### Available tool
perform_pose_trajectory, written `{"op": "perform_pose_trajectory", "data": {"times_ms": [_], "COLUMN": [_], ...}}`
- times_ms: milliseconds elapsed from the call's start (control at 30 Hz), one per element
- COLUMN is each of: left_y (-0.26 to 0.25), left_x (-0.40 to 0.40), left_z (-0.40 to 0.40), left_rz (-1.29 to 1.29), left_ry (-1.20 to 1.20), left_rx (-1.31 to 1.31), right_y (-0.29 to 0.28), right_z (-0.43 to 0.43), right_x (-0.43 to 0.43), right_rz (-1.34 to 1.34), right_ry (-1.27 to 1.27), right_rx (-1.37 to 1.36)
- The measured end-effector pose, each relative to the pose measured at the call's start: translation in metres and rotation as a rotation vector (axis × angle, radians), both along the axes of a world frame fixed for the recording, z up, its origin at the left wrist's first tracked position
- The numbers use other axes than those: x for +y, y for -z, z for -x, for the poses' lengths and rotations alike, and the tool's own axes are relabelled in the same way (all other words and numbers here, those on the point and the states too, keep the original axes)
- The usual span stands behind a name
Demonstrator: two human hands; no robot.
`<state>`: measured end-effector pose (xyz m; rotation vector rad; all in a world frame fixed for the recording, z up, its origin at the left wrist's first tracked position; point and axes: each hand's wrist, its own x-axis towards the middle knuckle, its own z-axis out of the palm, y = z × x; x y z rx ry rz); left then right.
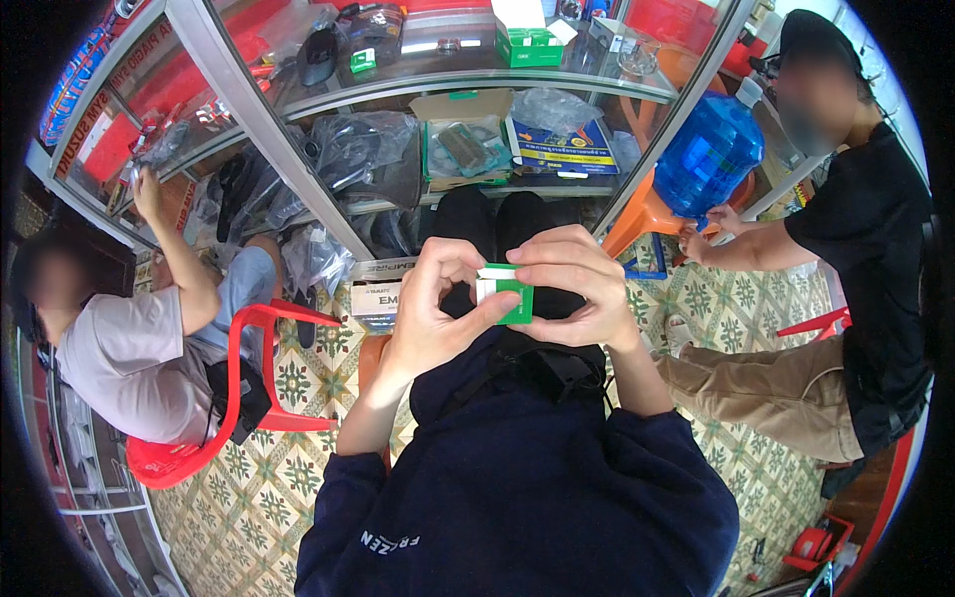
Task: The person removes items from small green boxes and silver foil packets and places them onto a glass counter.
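Above my lap, both hands hold one small green-and-white cardboard box [522, 302]. My left hand [440, 306] grips its left side, with the thumb lying across the front. From the right, my right hand [586, 287] has its fingers over the top edge and its thumb at the bottom corner. A white strip shows along the upper edge, perhaps a flap; what the box contains is hidden. Ahead, on the glass shelf, stands an opened green-and-white carton [530, 52] holding several similar small boxes. One more small green box [363, 60] lies left of it.
The glass display cabinet [477, 88] spans the front, its lower shelf holding an open parts box [468, 149] and plastic-wrapped parts. A person on a red plastic chair [246, 358] reaches into the cabinet. At right, another person touches a blue water bottle [705, 160] on an orange stool [649, 213].
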<state>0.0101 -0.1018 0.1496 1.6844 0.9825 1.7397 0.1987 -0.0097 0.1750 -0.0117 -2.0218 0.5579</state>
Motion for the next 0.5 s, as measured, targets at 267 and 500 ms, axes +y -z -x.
{"op": "perform_pose_trajectory", "data": {"times_ms": [267, 500], "left_y": [-0.002, -0.008], "left_x": [-0.001, 0.005], "left_z": [0.005, 0.015], "left_rz": [0.051, -0.003], "left_ry": [0.002, 0.012], "left_rx": [0.078, 0.389], "right_y": [0.001, 0.002], "right_z": [0.0, -0.003], "right_x": [0.001, 0.001], "right_rz": [0.005, 0.22], "right_ry": [-0.026, -0.061], "right_rx": [-0.002, -0.166]}}
